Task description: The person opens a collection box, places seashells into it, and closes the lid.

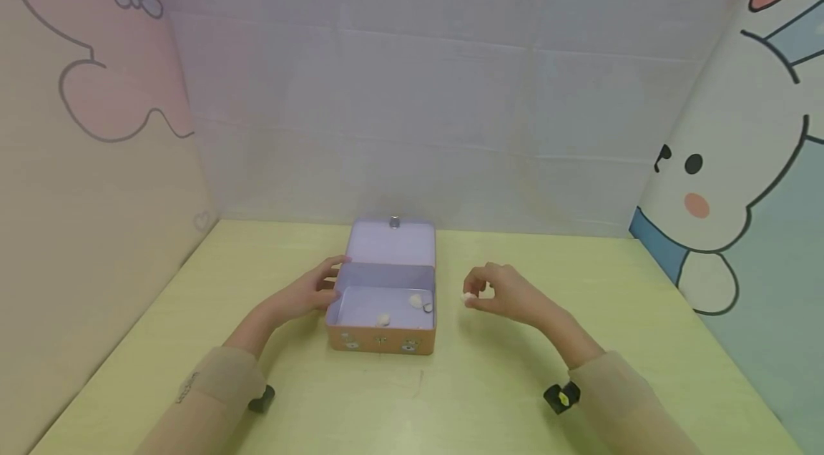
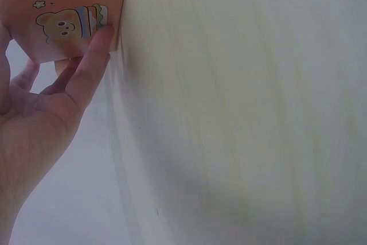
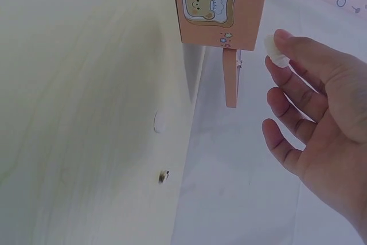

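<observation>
Yellow table [image 1: 489,398]: open box [image 1: 381,340] containing at least 3 pieces [image 1: 416,301].

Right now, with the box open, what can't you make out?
Box floor, nearest strip: head view, hidden by the front wall.
White piece: right wrist view, partly covered by the thumb of the right hand.
Left sleeve lettering: head view, too small and blurred.
Dark speck on the table: right wrist view, too blurred.
Rest of the box: left wrist view, cut off by edges.

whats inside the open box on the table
Inside the box lie two whitish pieces and a small dark-rimmed round item. A pale speck shows above the front wall, which hides the strip of floor just behind it.
</observation>
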Demonstrator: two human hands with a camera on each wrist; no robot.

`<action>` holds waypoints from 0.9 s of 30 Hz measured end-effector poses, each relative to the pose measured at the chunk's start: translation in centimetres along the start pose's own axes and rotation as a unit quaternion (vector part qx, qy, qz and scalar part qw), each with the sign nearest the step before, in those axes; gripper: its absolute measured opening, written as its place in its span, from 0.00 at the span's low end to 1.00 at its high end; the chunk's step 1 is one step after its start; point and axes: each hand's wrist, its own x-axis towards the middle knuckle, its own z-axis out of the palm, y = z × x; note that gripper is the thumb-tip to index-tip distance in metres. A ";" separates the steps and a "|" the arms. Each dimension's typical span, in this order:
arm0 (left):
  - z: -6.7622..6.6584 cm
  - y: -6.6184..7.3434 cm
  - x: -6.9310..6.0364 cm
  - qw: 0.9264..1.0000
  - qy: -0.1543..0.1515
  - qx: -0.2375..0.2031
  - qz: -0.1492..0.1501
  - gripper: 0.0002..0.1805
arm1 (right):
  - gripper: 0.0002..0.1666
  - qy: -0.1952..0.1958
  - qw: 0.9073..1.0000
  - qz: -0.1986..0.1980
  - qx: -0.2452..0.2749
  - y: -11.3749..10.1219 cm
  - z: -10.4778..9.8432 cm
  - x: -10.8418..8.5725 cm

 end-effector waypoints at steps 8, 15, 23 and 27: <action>0.0 -0.1 0.0 1.000 -0.001 -0.002 0.008 0.34 | 0.06 0.003 1.000 0.015 0.009 -1.4 -0.3 0.0; 0.0 -0.1 0.1 1.000 0.001 0.003 0.002 0.34 | 0.08 0.026 1.000 -0.003 0.009 -2.3 -0.1 0.2; 0.0 -0.1 0.1 1.000 0.005 0.006 0.001 0.34 | 0.09 0.060 0.998 -0.013 0.011 -3.0 0.8 0.7; 0.1 -0.1 0.1 1.000 0.006 0.004 0.000 0.34 | 0.09 0.073 0.997 -0.024 0.017 -3.4 1.2 1.0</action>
